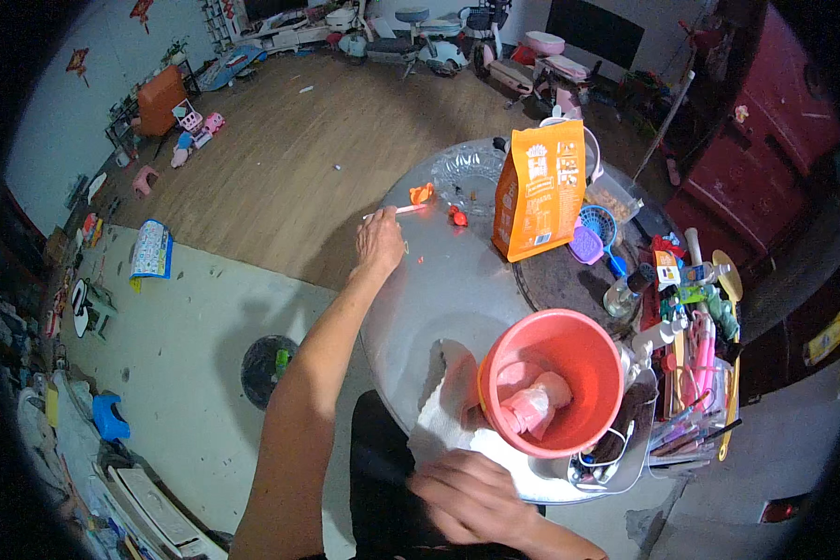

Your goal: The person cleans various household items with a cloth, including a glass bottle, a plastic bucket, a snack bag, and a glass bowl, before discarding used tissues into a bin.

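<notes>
My left hand (381,242) reaches over the left edge of the round table (448,280), its fingers on a thin pale stick (411,208). Just beyond the stick's right end lies a small orange item (421,194), and small red wrapped pieces (458,218) are to its right. My right hand (467,495), blurred, is at the near table edge below a red plastic bucket (602,392); no object shows in it, and its fingertips are unclear. Crumpled pinkish wrapping (540,402) lies inside the bucket. A white paper or cloth sheet (437,420) is partly under the bucket.
An orange printed bag (542,192) stands upright near a clear ribbed dish (469,171). A glass bottle (623,294), a blue strainer (598,222) and a container of pens and tools (693,378) crowd the right side. On the floor at left is a dark round bin (255,374).
</notes>
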`<state>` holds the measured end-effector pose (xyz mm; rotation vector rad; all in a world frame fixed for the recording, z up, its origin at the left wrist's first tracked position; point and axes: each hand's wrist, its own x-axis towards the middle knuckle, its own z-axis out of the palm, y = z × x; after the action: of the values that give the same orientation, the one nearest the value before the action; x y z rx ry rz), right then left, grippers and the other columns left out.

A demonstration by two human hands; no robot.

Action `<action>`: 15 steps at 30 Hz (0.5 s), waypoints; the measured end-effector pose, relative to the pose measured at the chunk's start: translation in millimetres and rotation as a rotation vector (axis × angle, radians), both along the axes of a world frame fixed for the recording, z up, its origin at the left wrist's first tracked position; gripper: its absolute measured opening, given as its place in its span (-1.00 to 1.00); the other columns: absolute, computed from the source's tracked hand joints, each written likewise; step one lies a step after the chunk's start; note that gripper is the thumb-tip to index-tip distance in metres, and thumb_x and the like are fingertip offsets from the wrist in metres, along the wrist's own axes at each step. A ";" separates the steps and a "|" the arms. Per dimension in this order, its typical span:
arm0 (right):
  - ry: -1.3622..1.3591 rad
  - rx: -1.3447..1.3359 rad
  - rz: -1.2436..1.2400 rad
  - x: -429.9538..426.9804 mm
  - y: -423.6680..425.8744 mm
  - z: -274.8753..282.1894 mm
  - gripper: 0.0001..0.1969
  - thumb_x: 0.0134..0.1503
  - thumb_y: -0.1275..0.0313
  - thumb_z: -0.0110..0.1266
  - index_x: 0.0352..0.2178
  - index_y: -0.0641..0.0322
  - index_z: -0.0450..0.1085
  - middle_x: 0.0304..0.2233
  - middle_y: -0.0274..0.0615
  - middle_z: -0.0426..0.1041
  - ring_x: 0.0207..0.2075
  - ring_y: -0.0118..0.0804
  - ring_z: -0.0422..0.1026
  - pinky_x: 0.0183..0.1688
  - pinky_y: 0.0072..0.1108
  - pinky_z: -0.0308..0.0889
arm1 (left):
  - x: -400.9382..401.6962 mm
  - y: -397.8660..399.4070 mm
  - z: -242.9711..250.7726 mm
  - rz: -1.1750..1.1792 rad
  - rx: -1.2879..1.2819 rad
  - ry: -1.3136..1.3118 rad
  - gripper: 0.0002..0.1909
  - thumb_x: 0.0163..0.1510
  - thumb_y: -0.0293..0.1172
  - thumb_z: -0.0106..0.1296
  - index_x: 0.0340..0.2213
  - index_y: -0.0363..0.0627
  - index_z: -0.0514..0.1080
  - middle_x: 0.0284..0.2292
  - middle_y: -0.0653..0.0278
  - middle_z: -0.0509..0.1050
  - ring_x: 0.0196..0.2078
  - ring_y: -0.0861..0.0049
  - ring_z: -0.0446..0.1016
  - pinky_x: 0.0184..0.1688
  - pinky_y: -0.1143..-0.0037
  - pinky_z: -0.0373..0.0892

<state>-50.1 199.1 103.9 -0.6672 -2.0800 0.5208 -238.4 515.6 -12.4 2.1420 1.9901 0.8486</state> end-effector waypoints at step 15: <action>-0.186 -0.171 -0.033 -31.3 29.7 -103.9 -0.80 -0.11 0.58 0.08 -0.35 0.29 0.41 -0.39 -0.20 0.43 -0.38 -0.24 0.39 -0.28 -0.49 0.32 | -15.2 41.1 1.1 -0.018 -0.054 -0.247 -0.81 -0.11 -0.52 -0.01 -0.37 -0.22 0.33 -0.29 0.03 0.37 -0.18 0.14 0.37 -0.20 0.30 0.28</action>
<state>-81.4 228.9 0.0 -0.8759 -2.2098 0.6438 -253.7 556.7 -11.4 1.9173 1.8466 0.9906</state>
